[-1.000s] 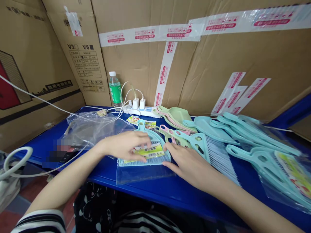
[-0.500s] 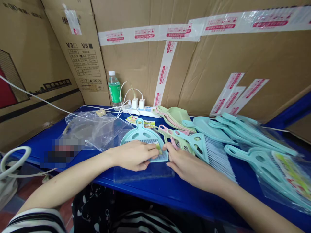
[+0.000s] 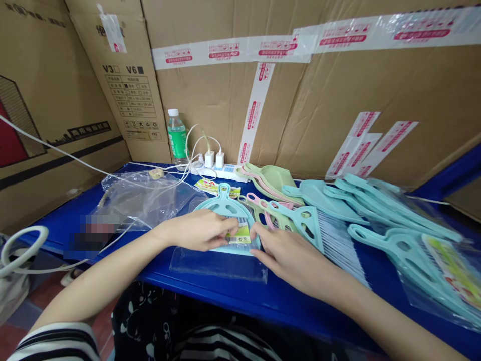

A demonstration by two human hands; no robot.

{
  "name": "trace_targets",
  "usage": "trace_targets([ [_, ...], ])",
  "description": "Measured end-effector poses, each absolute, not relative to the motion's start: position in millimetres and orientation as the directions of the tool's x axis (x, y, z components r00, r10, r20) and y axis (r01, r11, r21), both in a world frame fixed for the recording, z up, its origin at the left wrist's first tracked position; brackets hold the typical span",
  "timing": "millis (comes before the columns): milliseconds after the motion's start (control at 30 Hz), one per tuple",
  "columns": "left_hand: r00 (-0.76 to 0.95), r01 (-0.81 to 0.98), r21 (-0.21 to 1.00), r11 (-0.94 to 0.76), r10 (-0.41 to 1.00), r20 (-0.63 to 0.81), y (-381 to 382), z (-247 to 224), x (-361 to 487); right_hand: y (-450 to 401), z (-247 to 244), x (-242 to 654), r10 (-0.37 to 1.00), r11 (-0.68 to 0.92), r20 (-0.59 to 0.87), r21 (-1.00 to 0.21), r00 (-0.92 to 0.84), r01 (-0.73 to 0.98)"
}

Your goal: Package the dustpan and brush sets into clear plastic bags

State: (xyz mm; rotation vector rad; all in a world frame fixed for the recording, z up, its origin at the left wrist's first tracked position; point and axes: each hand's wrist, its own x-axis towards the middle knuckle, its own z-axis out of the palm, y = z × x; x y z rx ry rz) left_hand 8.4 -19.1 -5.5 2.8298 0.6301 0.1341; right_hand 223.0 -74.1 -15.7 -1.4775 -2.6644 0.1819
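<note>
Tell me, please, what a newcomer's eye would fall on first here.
Probably the cardboard with its red-printed tape, behind the blue table. Next might come the turquoise dustpan at the front middle, partly under the left hand, with the right hand at its right edge, and the turquoise pile at the right.

The middle dustpan (image 3: pixel 222 204) is smooth plastic, satiny from where I stand; the bag (image 3: pixel 218 267) by its near edge is thin, shiny clear film. Its label (image 3: pixel 242 232) looks like slick printed paper. Nearby brush bristles (image 3: pixel 340 245) look like fine plastic. The tabletop (image 3: pixel 300 301) gleams faintly; the cardboard (image 3: pixel 210 95) behind is matt, its tape (image 3: pixel 326 39) glossy.
</note>
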Motion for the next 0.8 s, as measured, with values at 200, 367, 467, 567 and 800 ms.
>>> trace_targets([
  [200,0.931,0.312,0.254,-0.916,0.348,0.109,-17.0,-2.4,6.5,-69.3,-25.0,222.4,0.797,0.597,0.169,-0.077,-0.579,0.799],
  [367,0.963,0.218,0.085,-0.972,0.228,0.141,-24.0,-5.5,10.8,-68.9,-30.6,218.8,0.72,0.662,0.29,-0.018,-0.63,0.749],
  [467,0.968,0.183,-0.185,-0.966,0.145,0.205,-32.1,-14.4,17.5,-69.5,-30.4,217.8,0.744,0.636,0.312,-0.061,-0.591,0.769],
  [567,0.955,0.217,-0.402,-0.89,0.107,0.278,-37.2,-24.2,22.9,-70.3,-29.8,217.3,0.771,0.608,0.307,-0.09,-0.558,0.789],
  [800,0.958,0.257,-0.442,-0.859,0.167,0.233,-31.0,-29.5,21.4,-69.1,-31.2,216.1,0.781,0.598,0.286,-0.085,-0.555,0.797],
])
